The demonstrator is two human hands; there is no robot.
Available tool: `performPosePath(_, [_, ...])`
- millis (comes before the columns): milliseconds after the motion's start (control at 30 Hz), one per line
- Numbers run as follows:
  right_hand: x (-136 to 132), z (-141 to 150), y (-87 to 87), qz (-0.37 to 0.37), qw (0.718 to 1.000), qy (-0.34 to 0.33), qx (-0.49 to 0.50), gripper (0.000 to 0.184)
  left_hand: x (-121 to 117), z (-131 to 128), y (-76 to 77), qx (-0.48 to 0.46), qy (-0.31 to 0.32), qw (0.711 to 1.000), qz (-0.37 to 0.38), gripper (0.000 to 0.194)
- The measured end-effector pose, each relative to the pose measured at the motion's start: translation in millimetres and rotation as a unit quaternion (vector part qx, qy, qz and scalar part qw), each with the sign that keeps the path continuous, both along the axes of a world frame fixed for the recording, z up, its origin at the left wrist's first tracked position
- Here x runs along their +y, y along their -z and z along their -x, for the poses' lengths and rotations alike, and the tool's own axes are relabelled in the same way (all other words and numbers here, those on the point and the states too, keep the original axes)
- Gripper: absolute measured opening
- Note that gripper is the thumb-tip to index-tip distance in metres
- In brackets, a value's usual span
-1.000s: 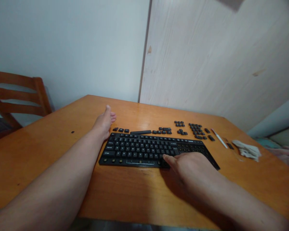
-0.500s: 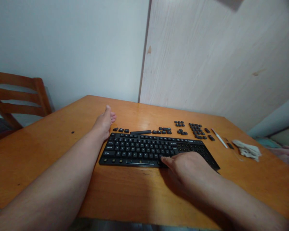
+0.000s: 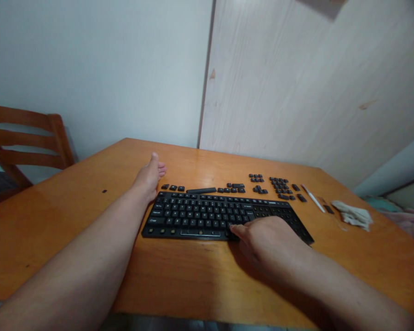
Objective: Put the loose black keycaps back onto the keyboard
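Observation:
A black keyboard [image 3: 200, 216] lies flat on the wooden table, most of its letter keys in place. Bare key seats show in its number pad and along its front row, where no spacebar sits. The index fingertip of my right hand [image 3: 265, 234] presses on a key at the lower right of the letter block; its other fingers are curled under, mostly hidden. By the keyboard's back left corner is my left hand [image 3: 149, 177], on edge with thumb raised and fingers stretched out, holding nothing. Loose keycaps [image 3: 280, 185] and a long spacebar [image 3: 201, 190] lie behind the keyboard.
At the right are a white pen-like stick [image 3: 313, 198], a small dark piece [image 3: 328, 209] and a crumpled pale cloth [image 3: 352, 214]. One small dark bit [image 3: 104, 191] lies on the table's left side. A wooden chair [image 3: 27, 142] stands at the left, and a wall bounds the back.
Both hands keep their places on and beside the keyboard. The view has shifted very slightly; nothing else visibly differs.

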State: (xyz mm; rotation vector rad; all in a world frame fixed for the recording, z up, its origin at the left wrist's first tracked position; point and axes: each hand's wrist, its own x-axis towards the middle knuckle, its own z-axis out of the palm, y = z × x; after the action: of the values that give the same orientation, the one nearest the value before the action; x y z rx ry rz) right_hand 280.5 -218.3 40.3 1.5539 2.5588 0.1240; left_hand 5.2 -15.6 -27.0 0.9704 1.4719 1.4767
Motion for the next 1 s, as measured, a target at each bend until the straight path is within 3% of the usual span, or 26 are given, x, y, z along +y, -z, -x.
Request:
performPosePath(267, [5.0,-9.8,-6.9,0.001,0.998,0.003,0.057,0.029,-1.0,0.0,0.5,0.003,0.001,1.000,-0.009,0.063])
performPosePath(533, [35.0,-35.5,-21.7,-0.029,0.987,0.079,0.139,0.027,-0.2,0.6,0.4,0.002,0.006,1.000,-0.006,0.062])
performPosePath(700, [70.7,-41.9,-24.0,-0.051,0.981,0.121,0.141,0.027,-0.1,1.8,1.1,0.006,0.012,1.000,0.000,0.061])
performPosePath(1000, [148.0,-43.4,-8.1,0.004,0.985,0.143,0.092,0.029,-0.3,1.4,0.6,0.007,0.007,1.000,0.005,0.060])
